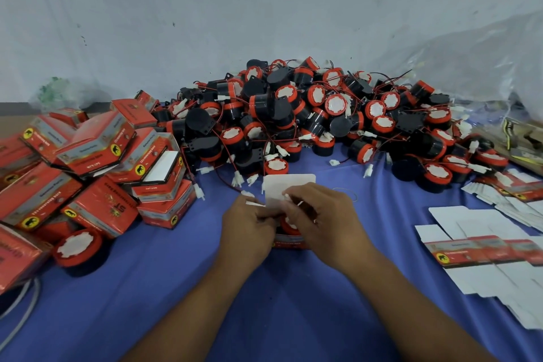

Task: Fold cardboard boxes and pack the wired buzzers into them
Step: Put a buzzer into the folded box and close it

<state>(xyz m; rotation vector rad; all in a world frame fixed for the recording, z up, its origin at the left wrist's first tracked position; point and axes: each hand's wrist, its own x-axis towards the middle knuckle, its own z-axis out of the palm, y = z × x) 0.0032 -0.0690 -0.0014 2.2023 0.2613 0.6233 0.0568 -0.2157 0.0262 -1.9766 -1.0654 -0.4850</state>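
Cardboard boxes (88, 156), red, folded and shut, lay heaped along the left edge of the table (176, 288), with one loose buzzer (78, 247) on its side at the front of that heap.

Near the middle of the table, the left hand (249, 226) had its fingers curled round the left side of the open box (289, 242). Only a red printed strip of that box showed below the knuckles. Inside it sat a packed buzzer (286, 225), its red rim and white face up, mostly hidden by fingers. The white lid flap (289, 188) stood upright at the box's far side, tilting away from the person, its hinge line running left to right.

The right hand (320, 214) gripped the box's right side. Its fingertips pinched something small and white at the mouth, either a side flap or the buzzer's plug; which could not be told. Both hands touched the box, the right lying nearer the flap. Closing would likely mean bringing that flap down toward the person.

Behind, against the far edge, rose the heap of buzzers (323, 114), black with red caps and tangled wires. Flat blanks (484, 250) lay fanned at the right edge.
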